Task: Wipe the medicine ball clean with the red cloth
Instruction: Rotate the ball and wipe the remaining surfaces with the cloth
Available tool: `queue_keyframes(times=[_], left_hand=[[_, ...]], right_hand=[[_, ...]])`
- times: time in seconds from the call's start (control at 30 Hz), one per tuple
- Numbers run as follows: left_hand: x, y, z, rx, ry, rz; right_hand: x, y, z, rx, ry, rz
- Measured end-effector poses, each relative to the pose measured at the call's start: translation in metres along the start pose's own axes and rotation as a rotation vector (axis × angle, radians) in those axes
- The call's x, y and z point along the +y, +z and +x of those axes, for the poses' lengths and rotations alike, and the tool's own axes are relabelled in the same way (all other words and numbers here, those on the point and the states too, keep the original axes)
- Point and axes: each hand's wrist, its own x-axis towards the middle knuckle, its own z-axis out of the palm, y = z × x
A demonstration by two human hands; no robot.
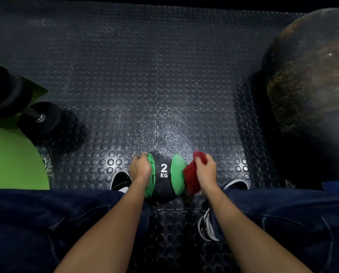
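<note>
Medicine ball (163, 174), black with green side panels and a white "2 KG" mark, down on the studded rubber floor (164, 85), close in front of the knees. Over its left green panel, the left grip (140, 167), fingers curled round the ball's side and clasping it. Against the right green panel, the red cloth (191, 175), bunched and clenched in the right grip (205, 170), touching the ball. Fine pale speckles on the floor just beyond. Dark shoe (121, 180) just left of the ball. Dark jeans (46, 223) at both sides. Farther left, a black dumbbell (44, 123) at the edge of a green mat (11, 162). Far right, well apart, a large dark scuffed ball (310, 75).
</note>
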Motion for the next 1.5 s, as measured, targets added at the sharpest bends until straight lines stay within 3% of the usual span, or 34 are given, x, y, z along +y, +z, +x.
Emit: queue_keyframes(times=[0.1, 0.2, 0.27, 0.37, 0.5, 0.57, 0.7, 0.77, 0.83, 0.97, 1.1, 1.17, 1.3, 1.4, 1.5], left_hand=[[0.002, -0.001, -0.002, 0.091, 0.002, 0.113], [0.003, 0.000, -0.015, 0.068, 0.090, 0.196], [0.003, -0.002, -0.018, 0.056, 0.118, 0.215], [0.001, -0.009, -0.020, 0.078, 0.100, 0.195], [-0.003, -0.014, -0.016, 0.068, 0.104, 0.144], [-0.005, -0.015, -0.015, 0.066, 0.102, 0.120], [-0.007, -0.018, -0.014, 0.077, 0.095, 0.091], [-0.006, -0.017, -0.013, 0.069, 0.087, 0.088], [-0.005, -0.017, -0.013, 0.065, 0.086, 0.084], [-0.002, -0.015, -0.020, 0.069, 0.106, 0.094], [0.002, -0.011, -0.022, 0.064, 0.103, 0.129], [0.002, -0.012, -0.019, 0.071, 0.089, 0.112], [0.009, -0.011, -0.015, 0.065, 0.054, 0.095], [0.012, -0.010, -0.013, 0.067, 0.030, 0.086], [0.012, -0.011, -0.014, 0.081, 0.048, 0.100]], right_hand=[[-0.010, -0.005, -0.015, -0.051, -0.163, 0.027], [-0.003, 0.006, -0.028, -0.084, -0.390, -0.058], [0.007, 0.021, -0.035, -0.163, -0.433, -0.142], [0.011, 0.038, -0.035, -0.151, -0.368, -0.138], [0.003, 0.046, -0.006, -0.092, 0.071, -0.021], [-0.005, 0.038, 0.005, -0.119, 0.152, -0.002], [-0.021, 0.026, -0.011, -0.107, -0.177, 0.018], [-0.014, 0.032, -0.032, -0.207, -0.353, -0.119], [0.003, 0.040, -0.046, -0.196, -0.462, -0.280], [0.011, 0.050, -0.042, -0.048, -0.201, -0.183], [-0.002, 0.045, -0.012, -0.089, 0.166, -0.019], [-0.007, 0.034, 0.000, -0.121, 0.220, 0.000], [-0.018, 0.021, -0.010, -0.093, -0.068, 0.101], [-0.002, 0.038, -0.032, -0.162, -0.316, -0.047], [0.013, 0.057, -0.039, -0.102, -0.326, -0.186]])
